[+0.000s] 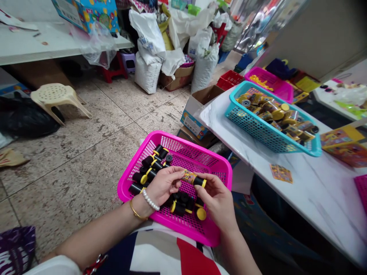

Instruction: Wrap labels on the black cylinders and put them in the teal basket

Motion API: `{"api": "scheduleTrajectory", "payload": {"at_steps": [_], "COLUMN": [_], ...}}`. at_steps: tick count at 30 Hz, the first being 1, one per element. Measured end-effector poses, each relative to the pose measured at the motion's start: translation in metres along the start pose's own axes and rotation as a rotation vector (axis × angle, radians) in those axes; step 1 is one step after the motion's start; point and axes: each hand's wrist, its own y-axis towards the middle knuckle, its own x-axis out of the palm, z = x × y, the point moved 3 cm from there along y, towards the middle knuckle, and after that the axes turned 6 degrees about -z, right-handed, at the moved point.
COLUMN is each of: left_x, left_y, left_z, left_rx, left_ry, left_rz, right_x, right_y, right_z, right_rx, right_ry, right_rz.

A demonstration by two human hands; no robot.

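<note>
A pink plastic basket rests on my lap and holds several small black tubes with yellow caps. Over the basket, my left hand and my right hand both pinch one small tube that has a printed yellow label round one end and a black end with a yellow cap. My left fingers grip the labelled end and my right fingers the capped end. A pearl bracelet and a gold bangle circle my left wrist.
A white table on the right carries a teal basket of several labelled tubes, a loose sticker and a yellow box. Behind it stands another pink basket. On the tiled floor are a cream stool, cardboard boxes and white sacks.
</note>
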Motion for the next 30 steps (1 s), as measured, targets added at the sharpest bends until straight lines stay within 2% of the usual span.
{"api": "scheduleTrajectory", "payload": {"at_steps": [3, 5, 6, 9, 11, 15, 18, 22, 26, 30], "left_x": [-0.001, 0.0, 0.002, 0.008, 0.009, 0.012, 0.017, 0.018, 0.016, 0.016], "left_y": [-0.001, -0.005, -0.006, -0.01, -0.011, -0.005, -0.002, -0.003, -0.005, -0.007], "left_z": [0.005, 0.01, 0.012, 0.013, 0.011, 0.01, 0.011, 0.01, 0.01, 0.008], "left_rx": [0.081, 0.12, 0.107, -0.012, -0.053, -0.01, 0.029, -0.005, 0.047, 0.027], "left_ry": [0.045, 0.127, 0.175, 0.292, 0.321, 0.348, 0.359, 0.368, 0.419, 0.449], "left_rz": [0.093, 0.111, 0.073, -0.144, -0.229, -0.248, -0.267, -0.293, -0.298, -0.303], "right_x": [-0.001, -0.001, -0.001, 0.001, 0.001, -0.002, -0.007, -0.01, -0.007, -0.006], "right_y": [-0.001, -0.002, -0.002, -0.003, -0.004, -0.003, -0.003, -0.005, -0.007, -0.005], "right_z": [0.001, -0.001, -0.002, -0.01, -0.015, -0.021, -0.021, -0.018, -0.02, -0.019], "right_rx": [-0.038, -0.058, -0.073, -0.155, -0.2, -0.222, -0.222, -0.273, -0.321, -0.332], "right_ry": [0.008, 0.015, 0.008, -0.076, -0.169, -0.323, -0.319, -0.312, -0.39, -0.427], "right_rz": [0.018, 0.009, -0.009, -0.084, -0.114, -0.119, -0.065, 0.011, 0.029, 0.021]}}
